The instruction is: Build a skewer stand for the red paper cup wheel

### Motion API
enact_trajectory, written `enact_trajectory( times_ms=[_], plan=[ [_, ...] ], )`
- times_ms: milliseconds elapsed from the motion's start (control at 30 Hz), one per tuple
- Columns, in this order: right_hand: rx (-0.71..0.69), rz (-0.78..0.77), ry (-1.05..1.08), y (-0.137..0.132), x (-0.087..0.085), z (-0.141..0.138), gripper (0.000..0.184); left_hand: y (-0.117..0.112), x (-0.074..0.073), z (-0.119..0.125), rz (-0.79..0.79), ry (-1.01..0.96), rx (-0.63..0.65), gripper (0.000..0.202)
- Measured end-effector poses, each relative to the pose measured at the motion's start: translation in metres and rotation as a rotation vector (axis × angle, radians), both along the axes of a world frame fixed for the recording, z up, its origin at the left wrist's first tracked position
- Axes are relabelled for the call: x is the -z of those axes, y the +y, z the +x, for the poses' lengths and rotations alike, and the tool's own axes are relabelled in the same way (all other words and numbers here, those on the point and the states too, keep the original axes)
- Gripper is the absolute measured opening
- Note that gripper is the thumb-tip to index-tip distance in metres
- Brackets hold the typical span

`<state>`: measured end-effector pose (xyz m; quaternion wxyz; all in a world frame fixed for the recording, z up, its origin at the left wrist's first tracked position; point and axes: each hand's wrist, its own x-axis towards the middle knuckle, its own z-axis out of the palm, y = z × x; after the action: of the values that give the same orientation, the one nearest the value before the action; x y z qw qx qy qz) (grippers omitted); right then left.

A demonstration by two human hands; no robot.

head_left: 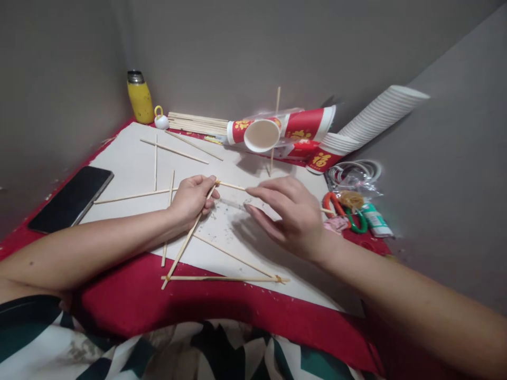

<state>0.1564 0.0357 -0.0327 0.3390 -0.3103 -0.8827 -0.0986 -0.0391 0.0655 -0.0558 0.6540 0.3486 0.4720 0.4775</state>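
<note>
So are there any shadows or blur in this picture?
In the head view, the right hand casts a soft shadow on the white board; also in the head view, a pale streak beside the left hand is too blurred to identify.

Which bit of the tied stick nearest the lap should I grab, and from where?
Probably the middle of that near stick, pinched between thumb and finger from the near side. It's long, thin and lies crosswise, so the middle should balance best. Its bare stretch between the bindings leaves finger room, and the other tied sticks lie mostly on the far side.
</note>
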Motion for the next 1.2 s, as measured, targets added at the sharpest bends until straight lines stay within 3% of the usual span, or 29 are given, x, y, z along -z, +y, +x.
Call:
enact_trajectory(
  times_ms=[67, 200, 333, 467, 600, 800, 933, 1067, 1200],
  plan=[
    [-0.045, -0.038, -0.098, -0.019, -0.003, -0.004, 0.013, 0.0, -0.002, 0.001, -0.012, 0.006, -0.011, 0.024],
    [-0.01, -0.367, -0.409, -0.043, 0.008, -0.02, 0.03, -0.001, -0.005, 0.002, -0.018, 0.021, -0.014, 0.025],
    [0.103, -0.553, -0.587, -0.045, 0.018, -0.035, 0.024, -0.001, -0.006, 0.001, -0.012, 0.037, -0.028, 0.024],
    [0.22, -0.644, -0.583, -0.042, 0.015, -0.033, 0.021, 0.0, -0.006, -0.001, 0.016, 0.043, -0.049, 0.022],
    [0.38, -0.782, -0.409, -0.037, 0.013, -0.016, 0.016, 0.004, -0.005, -0.003, 0.02, 0.033, -0.075, 0.022],
    [0.47, -1.091, 0.24, -0.024, 0.02, 0.021, 0.005, 0.011, -0.005, -0.006, -0.027, 0.055, -0.136, 0.021],
    [0.525, -1.258, 0.59, -0.024, 0.021, 0.035, 0.024, 0.014, -0.005, -0.006, -0.048, 0.107, -0.169, 0.019],
    [0.577, -1.247, 0.672, -0.024, 0.023, 0.04, 0.031, 0.016, -0.004, -0.005, -0.04, 0.181, -0.179, 0.019],
    [0.633, -1.193, 0.593, -0.022, 0.022, 0.043, 0.029, 0.017, -0.003, -0.007, 0.015, 0.256, -0.151, 0.019]
  ],
)
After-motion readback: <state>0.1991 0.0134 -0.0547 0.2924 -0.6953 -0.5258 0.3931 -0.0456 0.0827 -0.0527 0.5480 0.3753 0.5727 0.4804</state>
